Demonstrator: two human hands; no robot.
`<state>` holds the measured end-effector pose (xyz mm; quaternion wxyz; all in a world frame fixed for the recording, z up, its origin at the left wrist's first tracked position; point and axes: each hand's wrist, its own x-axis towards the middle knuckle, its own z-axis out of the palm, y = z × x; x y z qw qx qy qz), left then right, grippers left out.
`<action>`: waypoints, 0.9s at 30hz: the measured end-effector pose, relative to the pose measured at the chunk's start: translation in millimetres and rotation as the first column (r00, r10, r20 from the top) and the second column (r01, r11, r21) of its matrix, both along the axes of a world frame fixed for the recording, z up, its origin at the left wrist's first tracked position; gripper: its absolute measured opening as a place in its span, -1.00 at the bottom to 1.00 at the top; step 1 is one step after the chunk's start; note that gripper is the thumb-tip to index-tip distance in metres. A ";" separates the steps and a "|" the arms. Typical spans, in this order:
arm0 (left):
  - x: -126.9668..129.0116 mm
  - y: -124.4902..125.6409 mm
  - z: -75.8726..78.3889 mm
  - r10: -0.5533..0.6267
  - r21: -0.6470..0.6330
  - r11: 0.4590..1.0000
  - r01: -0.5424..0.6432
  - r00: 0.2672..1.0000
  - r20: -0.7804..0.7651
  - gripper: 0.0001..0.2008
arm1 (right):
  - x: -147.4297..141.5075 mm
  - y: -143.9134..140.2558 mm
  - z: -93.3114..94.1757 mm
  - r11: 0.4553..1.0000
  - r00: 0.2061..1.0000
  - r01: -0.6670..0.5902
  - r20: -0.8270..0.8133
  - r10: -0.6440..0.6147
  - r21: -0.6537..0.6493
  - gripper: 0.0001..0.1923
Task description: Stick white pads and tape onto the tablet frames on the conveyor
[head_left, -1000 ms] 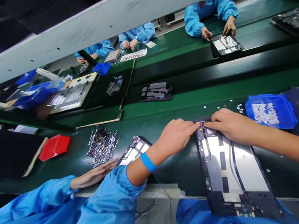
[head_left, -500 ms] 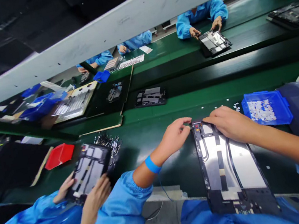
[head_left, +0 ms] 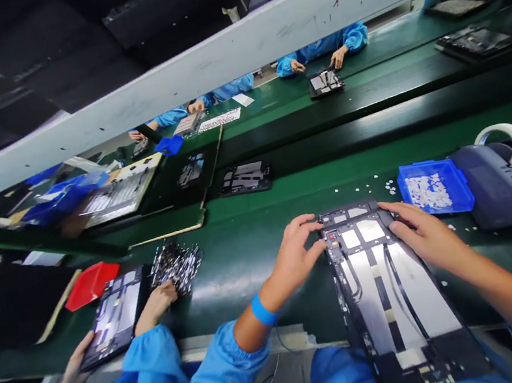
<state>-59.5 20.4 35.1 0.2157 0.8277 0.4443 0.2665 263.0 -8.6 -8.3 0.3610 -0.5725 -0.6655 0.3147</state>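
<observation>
An opened tablet chassis (head_left: 394,299) with silver plates and black cables lies lengthwise on the green belt in front of me. My left hand (head_left: 297,253) grips its far left edge, fingers curled over the frame. My right hand (head_left: 425,237) rests flat on its far right corner, fingertips on the inner plate. A blue wristband (head_left: 261,311) circles my left wrist.
A blue tray (head_left: 436,186) of small white parts sits right of the chassis, beside a grey tape dispenser (head_left: 511,179). To my left a co-worker's hands hold another tablet (head_left: 116,315) near a pile of metal clips (head_left: 176,265) and a red tray (head_left: 90,283). More workers sit across the belt.
Both my hands drew back from the chassis's top edge to its sides. The co-worker's tablet came down onto the belt. The view tilted, bringing the tape dispenser into sight.
</observation>
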 end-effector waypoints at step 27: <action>6.1 -7.5 36.2 -0.034 0.376 0.848 0.374 0.745 -0.666 -0.58 | 11.8 -42.2 33.9 0.974 0.971 0.221 -0.100 -0.215 0.051 -0.66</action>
